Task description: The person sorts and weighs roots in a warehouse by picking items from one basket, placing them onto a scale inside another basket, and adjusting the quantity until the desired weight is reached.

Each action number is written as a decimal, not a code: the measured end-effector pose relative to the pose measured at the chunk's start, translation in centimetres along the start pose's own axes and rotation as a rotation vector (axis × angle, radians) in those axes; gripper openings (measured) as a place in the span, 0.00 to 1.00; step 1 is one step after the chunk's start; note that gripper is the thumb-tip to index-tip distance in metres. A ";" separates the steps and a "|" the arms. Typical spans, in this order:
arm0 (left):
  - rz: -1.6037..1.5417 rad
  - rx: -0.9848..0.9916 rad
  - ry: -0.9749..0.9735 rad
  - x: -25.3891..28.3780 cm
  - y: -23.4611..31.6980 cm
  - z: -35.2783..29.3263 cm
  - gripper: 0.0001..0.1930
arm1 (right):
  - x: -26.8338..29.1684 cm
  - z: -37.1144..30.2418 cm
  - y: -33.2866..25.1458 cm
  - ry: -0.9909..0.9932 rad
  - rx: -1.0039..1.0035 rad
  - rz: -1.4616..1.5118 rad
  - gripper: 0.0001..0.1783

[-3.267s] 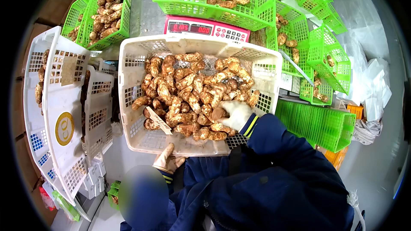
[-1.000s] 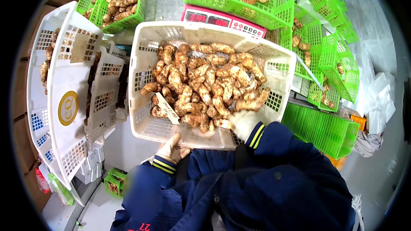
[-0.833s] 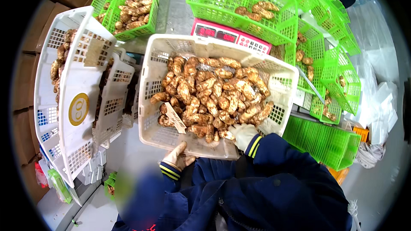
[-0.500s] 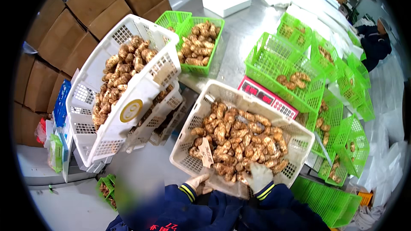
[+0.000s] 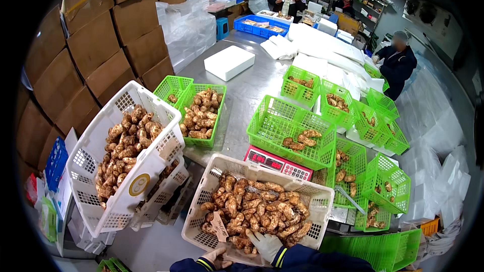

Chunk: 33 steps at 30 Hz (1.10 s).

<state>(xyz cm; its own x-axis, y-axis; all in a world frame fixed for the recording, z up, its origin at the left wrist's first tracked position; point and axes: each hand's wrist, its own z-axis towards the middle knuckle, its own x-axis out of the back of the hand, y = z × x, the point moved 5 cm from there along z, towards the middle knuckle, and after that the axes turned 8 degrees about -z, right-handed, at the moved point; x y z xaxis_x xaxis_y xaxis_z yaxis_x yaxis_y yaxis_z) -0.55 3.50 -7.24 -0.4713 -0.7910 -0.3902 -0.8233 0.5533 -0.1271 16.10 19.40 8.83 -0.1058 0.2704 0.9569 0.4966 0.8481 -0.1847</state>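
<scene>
In the head view, a white crate (image 5: 317, 204) of brown mushrooms (image 5: 252, 211) stands at six o'clock, before the desk (image 5: 234, 111). The gloved right hand (image 5: 264, 246) lies at the crate's six o'clock, its fingers loosely spread over the nearest mushrooms. The left hand (image 5: 217, 258) touches the near rim at seven o'clock; whether its fingers are clenched I cannot tell. A paper tag (image 5: 220, 226) leans on the mushrooms at the crate's eight o'clock. Just beyond, toward one o'clock, is a pink scale (image 5: 277, 163) beneath a green basket (image 5: 275, 118). A second white crate (image 5: 113, 216), tilted, holds more mushrooms at eight o'clock.
</scene>
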 end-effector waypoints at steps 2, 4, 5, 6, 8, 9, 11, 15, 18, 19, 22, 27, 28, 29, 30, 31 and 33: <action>0.031 -0.024 0.003 0.8 -0.1 1.0 0.17 | 1.8 -0.5 -0.8 -0.004 -0.022 -0.035 0.37; 0.059 -0.037 0.007 1.7 -0.1 1.7 0.18 | 0.6 -0.6 -0.7 0.082 -0.031 -0.046 0.38; 0.063 -0.038 0.010 2.0 -0.3 1.9 0.19 | -1.1 -0.4 0.1 -0.144 0.004 0.001 0.39; 0.080 -0.040 0.009 2.2 -0.1 2.4 0.20 | -1.5 -0.3 0.4 -0.113 0.007 0.002 0.40; 0.106 -0.047 0.006 2.6 -0.1 3.2 0.22 | -2.1 -0.4 0.5 -0.050 0.014 0.003 0.41; 0.113 -0.043 0.010 3.1 -0.2 3.5 0.23 | -2.3 -0.2 0.4 -0.134 0.023 0.042 0.45; 0.134 -0.050 0.024 4.3 -0.2 4.2 0.25 | -2.1 0.1 0.5 -0.251 0.006 0.104 0.47; 0.081 -0.066 -0.065 3.8 -0.3 5.0 0.25 | -0.6 -0.3 0.2 -0.117 -0.056 0.087 0.49; 0.130 -0.074 -0.014 3.4 0.2 3.5 0.25 | -0.3 -0.5 0.1 -0.119 -0.015 0.081 0.46; 0.141 -0.076 -0.005 3.4 0.2 3.5 0.25 | -1.5 -0.6 0.5 -0.160 0.019 0.101 0.45; 0.157 -0.087 -0.015 3.7 0.1 3.8 0.25 | -2.8 -1.1 0.7 -0.129 0.090 0.056 0.39; 0.152 -0.064 -0.021 1.6 0.3 3.1 0.23 | -1.4 -1.5 1.4 -0.111 0.079 0.083 0.29; 0.134 -0.052 -0.019 2.1 0.2 2.9 0.23 | -1.3 -1.5 1.6 -0.132 0.053 0.142 0.28; 0.116 -0.042 -0.018 2.8 0.5 2.9 0.22 | 0.0 -1.5 1.7 0.012 0.046 0.139 0.24; 0.098 -0.021 -0.018 3.6 0.2 2.8 0.22 | 0.4 -1.3 2.2 -0.137 -0.066 0.190 0.25; -0.055 0.074 0.005 3.0 -0.3 2.2 0.11 | 1.3 -1.3 3.3 -0.085 -0.133 0.283 0.26; -0.129 0.081 -0.297 -1.1 -0.2 -2.0 0.13 | 3.0 -1.5 4.9 0.005 -0.241 0.398 0.31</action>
<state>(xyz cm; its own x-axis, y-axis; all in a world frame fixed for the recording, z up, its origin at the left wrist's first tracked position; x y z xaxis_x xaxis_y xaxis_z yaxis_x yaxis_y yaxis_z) -0.45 3.74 -5.00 -0.2423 -0.7519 -0.6131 -0.8367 0.4819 -0.2603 19.48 23.71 11.10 0.1371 0.5508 0.8233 0.6839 0.5486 -0.4809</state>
